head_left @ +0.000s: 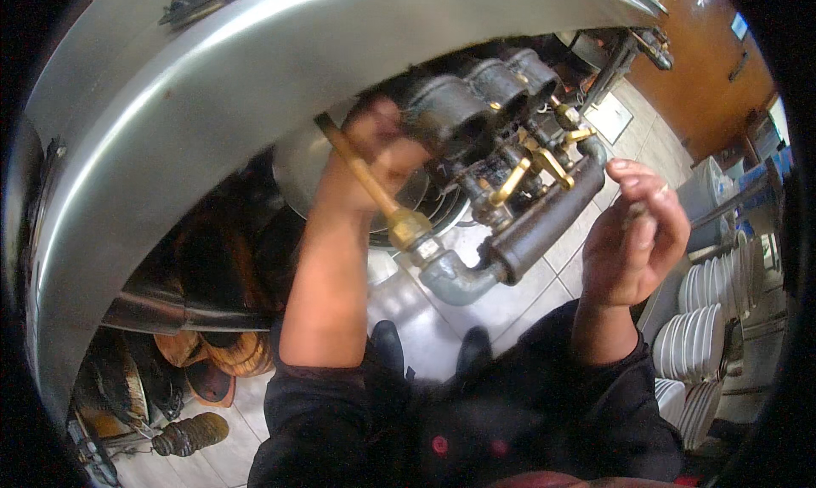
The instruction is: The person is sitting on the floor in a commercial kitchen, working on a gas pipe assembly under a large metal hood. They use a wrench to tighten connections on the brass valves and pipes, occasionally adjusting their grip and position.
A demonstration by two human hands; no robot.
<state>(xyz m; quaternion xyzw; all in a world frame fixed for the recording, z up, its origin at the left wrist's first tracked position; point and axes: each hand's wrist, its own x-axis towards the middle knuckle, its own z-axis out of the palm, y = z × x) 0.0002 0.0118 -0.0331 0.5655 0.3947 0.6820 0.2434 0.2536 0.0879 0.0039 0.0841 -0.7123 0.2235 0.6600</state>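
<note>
A dark gas pipe (552,220) runs slantwise before me, carrying several brass valve levers (512,180) and a grey elbow (463,280) at its near end. From that elbow a brass nut (408,227) leads to a copper tube (361,172). Above the valves sit three sooty black burner cylinders (455,114). Behind the copper tube, my left hand (387,144) reaches up beside the nearest cylinder; its fingers are blurred and partly hidden. My right hand (637,229) is raised beside the pipe's far end, fingers curled toward the thumb around something small and unclear.
A curved steel edge (212,88) arches over the work. White plates (690,342) are stacked on a shelf at right. Lower left, pans and wooden pieces (229,352) sit under the counter, near a coiled brown object (191,434). White floor tiles (501,314) lie below.
</note>
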